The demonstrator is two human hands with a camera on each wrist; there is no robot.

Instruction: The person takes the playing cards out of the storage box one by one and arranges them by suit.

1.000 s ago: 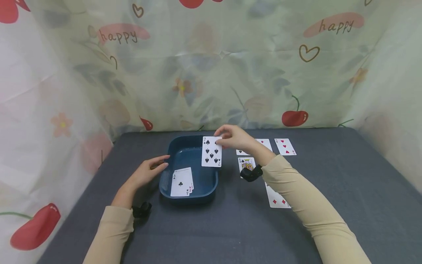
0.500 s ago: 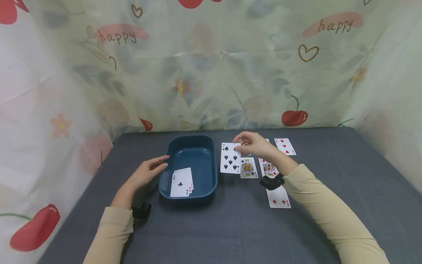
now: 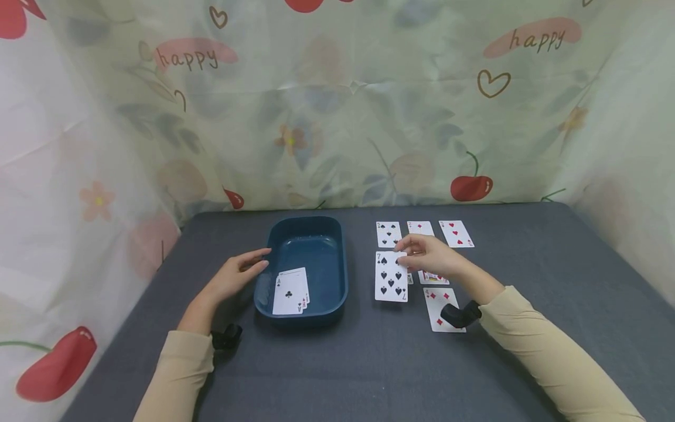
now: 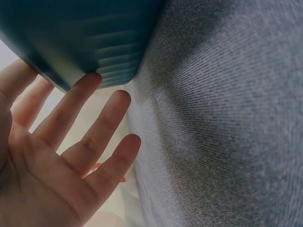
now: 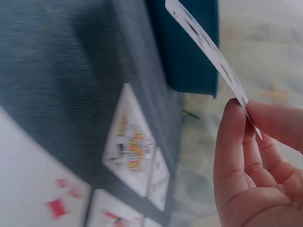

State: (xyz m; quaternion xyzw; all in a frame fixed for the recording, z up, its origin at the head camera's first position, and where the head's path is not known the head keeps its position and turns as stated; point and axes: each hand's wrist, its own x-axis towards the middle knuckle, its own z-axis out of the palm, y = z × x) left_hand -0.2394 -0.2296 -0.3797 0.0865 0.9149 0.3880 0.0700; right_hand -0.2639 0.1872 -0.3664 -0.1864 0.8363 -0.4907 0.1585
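Seven of spades (image 3: 391, 278), black-pipped white, pinched in right hand (image 3: 431, 256), left hand (image 3: 232, 278) spread, empty

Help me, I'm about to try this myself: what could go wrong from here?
The right hand pinches the seven of spades near one edge, so it could slip or swing. It is raised near a face card, which it might cover or push if lowered there. The left hand is right beside the tub; a nudge could perhaps shift it and the cards inside.
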